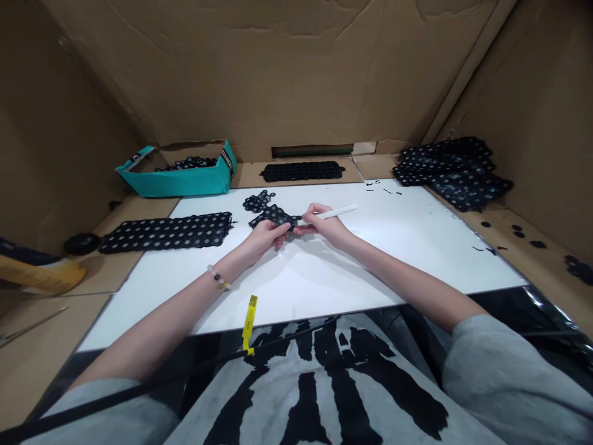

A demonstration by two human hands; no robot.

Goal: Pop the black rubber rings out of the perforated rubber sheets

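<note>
A small black perforated sheet (273,216) is held on the white counter (384,259) by the left hand (262,238), its fingers pressed together on the sheet, apparently to keep it steady. A white pen-shaped tool (332,213) is pinched by the fingers of the right hand (322,226), its tip at the sheet. Larger dotted black sheets (164,232) lie at left of the frame, a stack of black sheets (449,173) lies at upper right, and cardboard walls (287,74) surround the counter.

Teal tray (176,183) of black pieces; stacked black perforated sheets (451,173) right; single sheet (164,232) left; cardboard walls (78,123).
</note>
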